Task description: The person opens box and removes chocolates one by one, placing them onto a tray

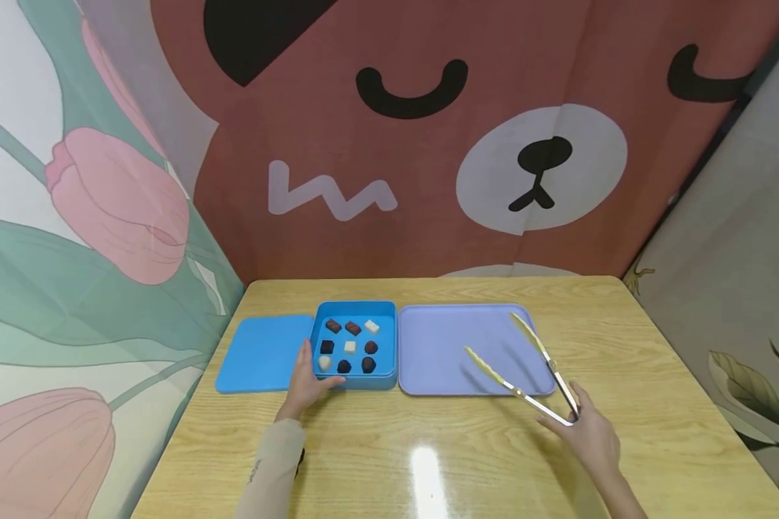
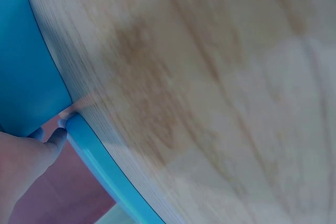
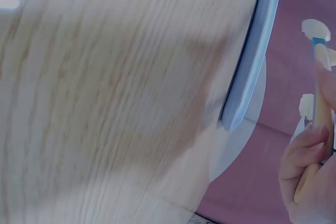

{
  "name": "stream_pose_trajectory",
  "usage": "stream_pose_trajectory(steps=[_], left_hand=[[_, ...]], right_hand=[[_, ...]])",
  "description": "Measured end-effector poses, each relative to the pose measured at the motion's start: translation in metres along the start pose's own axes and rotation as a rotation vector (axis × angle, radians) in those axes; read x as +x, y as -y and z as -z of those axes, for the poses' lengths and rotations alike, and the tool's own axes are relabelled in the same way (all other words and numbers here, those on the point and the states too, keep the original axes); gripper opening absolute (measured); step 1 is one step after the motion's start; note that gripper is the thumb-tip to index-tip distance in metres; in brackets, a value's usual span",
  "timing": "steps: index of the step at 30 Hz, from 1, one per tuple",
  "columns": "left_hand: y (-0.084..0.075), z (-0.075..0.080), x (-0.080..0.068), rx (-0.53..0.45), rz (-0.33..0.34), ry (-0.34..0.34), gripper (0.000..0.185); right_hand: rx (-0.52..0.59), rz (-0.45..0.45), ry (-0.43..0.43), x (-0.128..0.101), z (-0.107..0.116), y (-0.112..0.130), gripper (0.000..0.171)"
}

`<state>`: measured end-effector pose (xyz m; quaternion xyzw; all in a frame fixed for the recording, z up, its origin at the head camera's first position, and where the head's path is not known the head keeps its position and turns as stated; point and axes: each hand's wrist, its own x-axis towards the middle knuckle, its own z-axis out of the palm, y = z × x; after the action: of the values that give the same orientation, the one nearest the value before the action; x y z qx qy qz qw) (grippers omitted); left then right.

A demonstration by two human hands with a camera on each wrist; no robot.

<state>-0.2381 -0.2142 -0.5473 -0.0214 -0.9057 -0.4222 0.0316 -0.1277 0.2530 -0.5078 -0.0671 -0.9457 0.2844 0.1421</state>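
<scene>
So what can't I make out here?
Head view: held end of the tongs, covered by the right fingers.
Head view: fine detail on the chocolate-like pieces, too small.
Left wrist view: contents of the blue box, hidden by its wall.
Right wrist view: part of the tongs, cut off by the right edge.

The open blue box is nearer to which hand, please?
Left: the left hand touches the blue box; the right hand is well to its right, off the near right corner of the lilac tray.
</scene>
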Motion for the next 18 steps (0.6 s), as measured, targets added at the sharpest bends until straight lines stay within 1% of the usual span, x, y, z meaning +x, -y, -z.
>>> stream_pose_trajectory(steps=[2,5,10,12,15,18], left_hand=[[0.0,0.0,0.0,0.0,0.0,0.002,0.115],[0.001,0.0,0.0,-0.003,-0.004,0.003,0.116],[0.001,0.0,0.0,-0.005,-0.005,-0.001,0.116],[0.001,0.0,0.0,0.0,-0.001,0.001,0.117],[0.001,-0.001,0.0,0.008,0.005,0.003,0.117],[0.002,-0.002,0.001,0.012,0.004,0.002,0.117]], right_hand=[[0.0,0.02,0.002,0.001,-0.002,0.002,0.08],[0.05,0.014,0.025,0.005,-0.005,0.008,0.074],[0.152,-0.036,0.149,0.013,-0.01,0.02,0.063],[0.162,-0.043,0.172,0.016,-0.013,0.024,0.06],[0.164,-0.049,0.18,0.018,-0.019,0.031,0.059],[0.165,-0.048,0.161,0.02,-0.024,0.038,0.054]])
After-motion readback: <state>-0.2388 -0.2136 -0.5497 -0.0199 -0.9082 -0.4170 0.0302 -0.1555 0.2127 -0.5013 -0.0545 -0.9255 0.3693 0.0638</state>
